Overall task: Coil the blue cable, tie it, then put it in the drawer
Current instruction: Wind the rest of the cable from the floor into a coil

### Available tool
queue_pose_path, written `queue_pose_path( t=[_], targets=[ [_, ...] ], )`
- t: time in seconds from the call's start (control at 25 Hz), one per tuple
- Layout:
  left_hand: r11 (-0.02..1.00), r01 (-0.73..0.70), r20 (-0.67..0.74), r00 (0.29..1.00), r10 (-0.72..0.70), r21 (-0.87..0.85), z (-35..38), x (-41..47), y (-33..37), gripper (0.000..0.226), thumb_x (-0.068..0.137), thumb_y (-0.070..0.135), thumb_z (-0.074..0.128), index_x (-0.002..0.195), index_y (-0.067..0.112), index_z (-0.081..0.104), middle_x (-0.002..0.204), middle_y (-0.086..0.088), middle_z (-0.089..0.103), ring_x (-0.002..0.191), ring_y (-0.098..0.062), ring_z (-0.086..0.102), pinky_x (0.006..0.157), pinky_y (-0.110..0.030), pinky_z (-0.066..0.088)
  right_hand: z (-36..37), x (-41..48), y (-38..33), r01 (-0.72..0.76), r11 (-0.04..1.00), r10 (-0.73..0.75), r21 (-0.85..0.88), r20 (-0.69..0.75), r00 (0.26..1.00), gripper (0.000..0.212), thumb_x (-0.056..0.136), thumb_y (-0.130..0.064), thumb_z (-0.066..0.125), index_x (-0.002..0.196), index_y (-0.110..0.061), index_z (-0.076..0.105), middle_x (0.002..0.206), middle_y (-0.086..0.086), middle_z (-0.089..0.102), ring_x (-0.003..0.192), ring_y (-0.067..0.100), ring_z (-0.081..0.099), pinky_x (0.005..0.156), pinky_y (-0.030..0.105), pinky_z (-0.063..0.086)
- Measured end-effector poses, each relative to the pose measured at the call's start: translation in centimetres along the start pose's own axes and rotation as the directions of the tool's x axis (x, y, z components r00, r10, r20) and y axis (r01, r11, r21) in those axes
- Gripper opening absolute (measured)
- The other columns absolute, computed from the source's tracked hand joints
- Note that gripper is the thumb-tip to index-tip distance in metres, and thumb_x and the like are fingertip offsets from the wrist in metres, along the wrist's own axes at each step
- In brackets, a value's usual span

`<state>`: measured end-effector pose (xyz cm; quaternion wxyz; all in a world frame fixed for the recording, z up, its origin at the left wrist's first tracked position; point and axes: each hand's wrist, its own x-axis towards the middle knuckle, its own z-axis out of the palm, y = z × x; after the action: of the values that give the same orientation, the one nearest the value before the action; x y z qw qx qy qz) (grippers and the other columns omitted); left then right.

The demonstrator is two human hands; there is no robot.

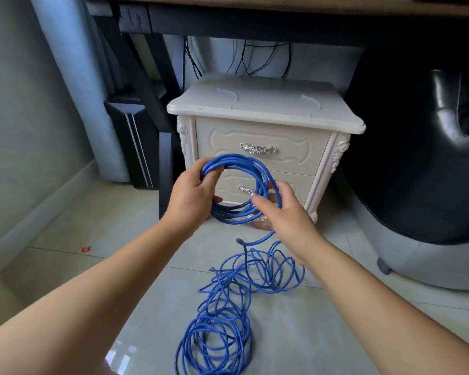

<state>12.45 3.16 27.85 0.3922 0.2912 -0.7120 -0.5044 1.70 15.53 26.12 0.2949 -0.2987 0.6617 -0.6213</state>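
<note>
My left hand (pixel 191 196) grips the left side of a round coil of blue cable (pixel 245 163), held upright in front of the white nightstand (pixel 266 109). On the coil's right side my right hand (pixel 284 212) has its fingers curled round the running strand. From there the cable drops to a loose tangle (pixel 228 307) on the tiled floor between my arms. Both drawers, the upper (pixel 260 136) and the lower (pixel 295 185), are closed and have silver handles.
A dark desk (pixel 255 23) spans the top, with black wires hanging behind the nightstand. A black computer case (pixel 136 142) stands at the left and a black chair (pixel 431 158) at the right. A small red scrap (pixel 86 249) lies on the floor tiles.
</note>
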Motion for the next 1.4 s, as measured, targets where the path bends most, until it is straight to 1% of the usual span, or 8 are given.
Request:
queue_pose_path(
  t=[0.08,0.32,0.44,0.64,0.76,0.96,1.16,1.4],
  targets=[
    [0.973,0.122,-0.028,0.991,-0.130,-0.194,1.0,-0.3,-0.2,0.018,0.101,0.019,0.050,0.091,0.022,0.064,0.052,0.012,0.036,0.051,-0.008,0.036,0.057,-0.025,0.046,1.1,-0.1,-0.1,0.009,0.988,-0.003,0.152,-0.039,0.999,0.022,0.098,-0.015,0.055,0.107,-0.034,0.049,0.107,0.011,0.065,0.098,0.023,0.068,0.088,0.043,0.058],
    [0.740,0.409,0.186,0.911,-0.368,-0.534,3.1,-2.1,0.8,0.018,0.104,0.023,0.044,0.103,0.011,0.058,0.058,0.002,0.044,0.051,-0.013,0.055,0.072,-0.035,0.047,1.8,0.1,-0.3,0.078,0.940,-0.018,0.333,-0.178,0.984,0.029,0.101,-0.006,0.043,0.112,-0.032,0.046,0.052,-0.009,0.060,0.069,0.023,0.070,0.090,0.049,0.054],
    [0.857,0.407,0.253,0.907,-0.337,-0.315,2.4,-1.7,0.7,0.017,0.100,0.026,0.052,0.104,0.013,0.062,0.077,0.001,0.057,0.078,-0.015,0.063,0.088,-0.038,0.051,0.4,0.4,-0.5,0.077,0.977,-0.033,0.201,-0.216,0.976,0.020,0.100,-0.009,0.048,0.113,-0.024,0.049,0.060,0.001,0.058,0.053,0.019,0.067,0.068,0.041,0.060],
    [0.951,0.299,0.418,0.876,-0.243,-0.074,0.4,-0.8,0.8,0.020,0.090,0.031,0.066,0.103,0.015,0.068,0.094,-0.004,0.071,0.096,-0.016,0.068,0.083,-0.029,0.051,-1.5,0.4,-1.1,0.093,0.976,-0.120,-0.194,-0.130,0.984,0.020,0.099,-0.011,0.050,0.114,-0.024,0.054,0.058,0.005,0.052,0.038,0.010,0.052,0.046,0.022,0.051],
    [0.979,0.205,0.442,0.878,-0.185,0.003,1.0,-0.6,1.4,0.038,0.080,0.042,0.072,0.103,0.012,0.065,0.085,0.000,0.069,0.082,-0.017,0.072,0.080,-0.037,0.057,-1.7,0.2,-1.3,0.146,0.913,-0.150,-0.381,0.018,0.988,0.024,0.098,-0.010,0.050,0.110,-0.030,0.054,0.063,0.001,0.054,0.038,0.011,0.053,0.054,0.035,0.059],
    [0.951,-0.029,0.427,0.897,-0.111,0.308,1.4,-0.5,2.2,0.035,0.086,0.043,0.069,0.084,0.008,0.061,0.060,-0.006,0.061,0.045,-0.010,0.059,0.045,-0.019,0.044,-1.5,-0.3,-2.1,0.192,0.770,-0.181,-0.608,0.079,0.980,0.031,0.097,-0.016,0.048,0.121,-0.034,0.047,0.081,0.002,0.062,0.054,0.019,0.067,0.048,0.023,0.049],
    [0.979,0.005,0.295,0.953,-0.066,0.203,2.4,-0.6,1.4,0.033,0.090,0.040,0.065,0.082,0.008,0.059,0.052,-0.008,0.052,0.037,-0.012,0.048,0.046,-0.025,0.041,-1.0,0.0,-2.1,0.029,0.995,-0.037,-0.092,-0.084,0.996,0.031,0.088,-0.006,0.062,0.114,-0.022,0.054,0.076,0.002,0.059,0.048,0.013,0.058,0.057,0.028,0.058],
    [0.937,0.249,-0.006,0.966,-0.258,-0.246,2.3,0.2,0.0,0.026,0.091,0.041,0.064,0.078,0.019,0.059,0.044,0.008,0.041,0.039,-0.010,0.041,0.061,-0.038,0.043,-0.4,-0.1,-0.4,-0.178,0.957,0.158,0.231,0.103,0.982,0.009,0.090,-0.012,0.065,0.098,-0.012,0.061,0.073,0.004,0.065,0.075,0.020,0.063,0.082,0.038,0.051]
  ],
)
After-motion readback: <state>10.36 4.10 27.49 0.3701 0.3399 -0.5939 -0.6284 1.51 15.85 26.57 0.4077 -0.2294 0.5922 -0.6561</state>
